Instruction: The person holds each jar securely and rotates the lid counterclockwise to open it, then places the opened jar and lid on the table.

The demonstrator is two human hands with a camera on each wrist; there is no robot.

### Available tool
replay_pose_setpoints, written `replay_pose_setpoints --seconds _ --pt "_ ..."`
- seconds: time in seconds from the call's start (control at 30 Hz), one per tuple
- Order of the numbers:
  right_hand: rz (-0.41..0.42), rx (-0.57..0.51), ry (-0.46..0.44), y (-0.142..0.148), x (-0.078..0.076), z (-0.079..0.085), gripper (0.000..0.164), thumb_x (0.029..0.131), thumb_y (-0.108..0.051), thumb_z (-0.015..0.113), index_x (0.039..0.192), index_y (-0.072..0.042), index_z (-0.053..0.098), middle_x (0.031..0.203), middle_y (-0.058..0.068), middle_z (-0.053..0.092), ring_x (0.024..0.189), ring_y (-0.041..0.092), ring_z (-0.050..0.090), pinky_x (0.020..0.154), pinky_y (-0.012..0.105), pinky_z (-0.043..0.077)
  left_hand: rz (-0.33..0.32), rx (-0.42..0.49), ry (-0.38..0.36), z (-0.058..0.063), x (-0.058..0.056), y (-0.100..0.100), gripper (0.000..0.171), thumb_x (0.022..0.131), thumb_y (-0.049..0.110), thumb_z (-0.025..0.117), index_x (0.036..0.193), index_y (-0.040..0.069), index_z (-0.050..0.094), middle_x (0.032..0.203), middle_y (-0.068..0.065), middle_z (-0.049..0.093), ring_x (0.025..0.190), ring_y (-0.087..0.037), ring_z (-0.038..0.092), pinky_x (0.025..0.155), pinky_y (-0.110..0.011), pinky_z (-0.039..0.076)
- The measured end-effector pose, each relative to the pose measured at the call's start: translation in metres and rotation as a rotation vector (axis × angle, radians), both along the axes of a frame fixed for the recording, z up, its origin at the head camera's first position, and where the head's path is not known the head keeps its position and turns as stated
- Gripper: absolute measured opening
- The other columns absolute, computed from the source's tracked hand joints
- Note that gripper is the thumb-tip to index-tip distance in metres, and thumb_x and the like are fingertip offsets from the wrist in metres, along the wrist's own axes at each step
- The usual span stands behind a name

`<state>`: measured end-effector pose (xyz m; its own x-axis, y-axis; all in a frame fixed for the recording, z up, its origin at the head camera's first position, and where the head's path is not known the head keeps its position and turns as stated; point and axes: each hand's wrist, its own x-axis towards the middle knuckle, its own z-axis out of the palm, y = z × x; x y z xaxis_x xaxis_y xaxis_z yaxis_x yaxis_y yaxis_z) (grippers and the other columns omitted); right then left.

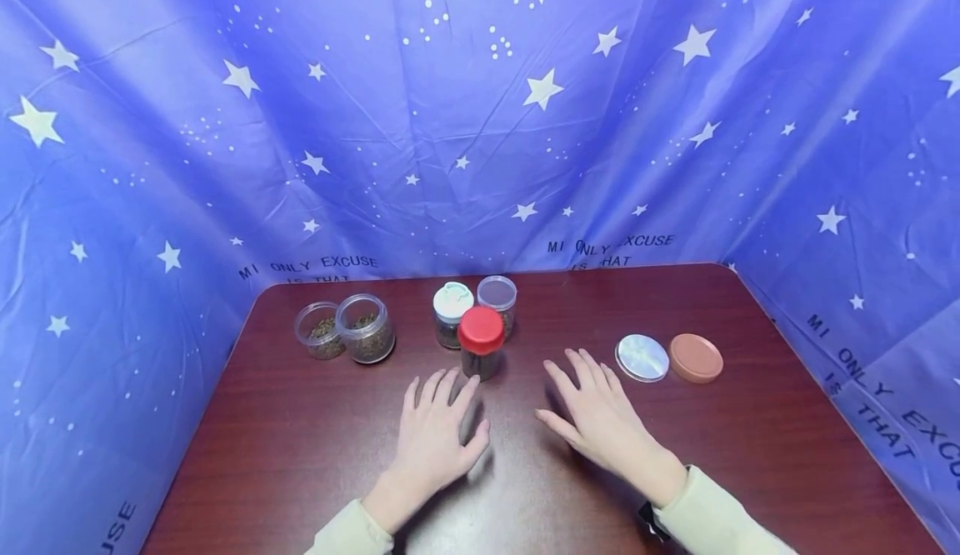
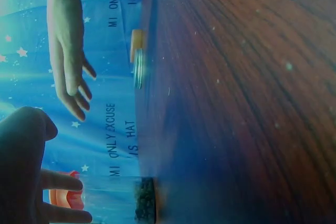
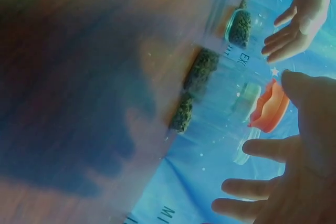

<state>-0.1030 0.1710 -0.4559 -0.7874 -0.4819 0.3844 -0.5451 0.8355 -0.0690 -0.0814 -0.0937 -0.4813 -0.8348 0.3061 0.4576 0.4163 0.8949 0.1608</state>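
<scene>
A clear jar with a red lid (image 1: 481,330) stands near the middle of the table, dark contents at its bottom. My left hand (image 1: 433,442) is spread in front of it, and the fingertips come close to the jar; whether they touch it I cannot tell. To the right, my right hand (image 1: 600,422) hovers with fingers apart, holding nothing. The right wrist view shows the red lid (image 3: 270,107) beyond the right hand's fingers. Behind the red-lidded jar stand a white-lidded jar (image 1: 453,309) and a jar with a translucent top (image 1: 497,292).
Two uncovered clear jars, one left (image 1: 321,330) and one right (image 1: 365,330), hold greenish-brown bits at the table's back left. A silver lid (image 1: 642,358) and an orange-brown lid (image 1: 697,358) lie on the right. Blue star-printed cloth (image 1: 420,122) surrounds the dark red table (image 1: 285,455).
</scene>
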Motion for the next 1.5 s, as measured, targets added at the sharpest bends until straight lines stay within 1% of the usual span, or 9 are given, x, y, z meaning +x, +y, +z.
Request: replay_pose_setpoints --seconds 0.17,0.43,0.6,0.7,0.8,0.93,1.03,1.23,1.5 --pt "0.048 0.019 0.012 0.0 -0.022 0.015 0.063 0.09 -0.036 0.079 0.139 -0.001 0.06 0.135 0.03 0.059 0.122 0.047 0.06 0.093 0.06 0.052 0.007 -0.024 -0.014 -0.003 0.001 0.003 0.058 0.09 0.052 0.066 0.137 0.018 0.067 0.134 -0.015 0.065 0.126 -0.036 0.057 0.105 -0.067 0.04" --pt "0.172 -0.039 -0.069 -0.018 -0.082 0.056 0.055 0.094 -0.027 0.077 0.141 -0.005 0.059 0.118 0.015 0.065 0.101 0.033 0.068 0.084 0.051 0.058 0.026 -0.036 -0.038 -0.006 0.003 0.002 0.059 0.091 0.055 0.065 0.136 0.018 0.067 0.131 -0.014 0.066 0.124 -0.034 0.058 0.102 -0.062 0.043" --pt "0.232 -0.017 -0.129 -0.032 -0.114 0.068 0.058 0.093 -0.021 0.08 0.144 -0.007 0.058 0.116 0.013 0.062 0.09 0.027 0.065 0.08 0.046 0.057 0.032 -0.037 -0.047 -0.007 0.005 0.002 0.056 0.092 0.051 0.065 0.136 0.017 0.067 0.13 -0.015 0.066 0.12 -0.034 0.059 0.093 -0.056 0.045" --pt "0.247 0.021 -0.165 -0.04 -0.13 0.071 0.059 0.091 -0.017 0.082 0.145 -0.01 0.058 0.115 0.014 0.059 0.09 0.028 0.061 0.079 0.046 0.056 0.031 -0.04 -0.035 -0.008 0.005 0.002 0.053 0.093 0.049 0.064 0.135 0.017 0.067 0.129 -0.015 0.067 0.119 -0.034 0.059 0.096 -0.058 0.045" --pt "0.244 0.058 -0.235 -0.045 -0.143 0.072 0.062 0.089 -0.012 0.083 0.146 -0.015 0.058 0.126 0.017 0.058 0.104 0.034 0.061 0.087 0.05 0.056 0.028 -0.038 -0.022 -0.009 0.005 0.002 0.053 0.092 0.049 0.065 0.134 0.017 0.068 0.128 -0.015 0.067 0.119 -0.034 0.059 0.099 -0.062 0.045" --pt "0.225 0.119 -0.366 -0.05 -0.155 0.073 0.072 0.087 -0.006 0.082 0.152 -0.02 0.053 0.15 0.024 0.049 0.129 0.046 0.054 0.099 0.059 0.052 0.027 -0.036 -0.026 -0.009 0.006 0.004 0.052 0.092 0.049 0.065 0.133 0.016 0.069 0.128 -0.015 0.067 0.119 -0.034 0.059 0.1 -0.063 0.044" --pt "0.229 0.145 -0.441 -0.053 -0.16 0.07 0.077 0.088 -0.003 0.08 0.156 -0.021 0.048 0.158 0.026 0.041 0.137 0.049 0.048 0.104 0.061 0.049 0.034 -0.042 -0.047 -0.01 0.006 0.005 0.051 0.093 0.047 0.065 0.134 0.017 0.068 0.129 -0.015 0.067 0.12 -0.034 0.059 0.098 -0.059 0.045" --pt "0.272 0.111 -0.446 -0.058 -0.163 0.063 0.075 0.087 0.002 0.077 0.155 -0.019 0.05 0.152 0.026 0.047 0.131 0.046 0.053 0.103 0.059 0.05 0.04 -0.061 -0.092 -0.009 0.006 0.006 0.049 0.093 0.042 0.064 0.134 0.017 0.067 0.13 -0.014 0.066 0.122 -0.032 0.058 0.097 -0.055 0.044" --pt "0.254 0.048 -0.47 -0.057 -0.163 0.06 0.065 0.09 -0.003 0.078 0.149 -0.017 0.054 0.133 0.02 0.055 0.118 0.038 0.058 0.094 0.052 0.055 0.038 -0.073 -0.111 -0.008 0.006 0.006 0.051 0.093 0.044 0.064 0.136 0.017 0.066 0.133 -0.014 0.065 0.123 -0.033 0.057 0.097 -0.057 0.043"
